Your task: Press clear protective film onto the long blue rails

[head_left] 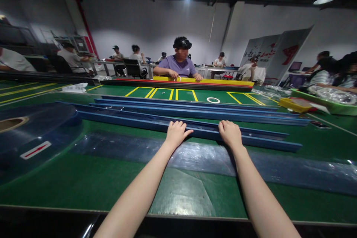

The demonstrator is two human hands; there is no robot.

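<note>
A long blue plastic channel (205,133) lies lengthwise across the green table in front of me. My left hand (176,134) has its fingers hooked over the channel's wall, thumb stretched to the right along it. Some way to the right, my right hand (231,134) grips the same channel, its fingertips hidden on the far side. Just behind are more blue channels (189,111), set roughly parallel. Nearer to me, a flat strip of clear film (200,156) runs under my forearms.
At the left sits a large roll of clear film (52,126) with a red-arrow label. A white ring (213,100) and a yellow tray (297,105) are farther back. Across the table, a person in a purple shirt (180,67) handles a yellow channel (212,80).
</note>
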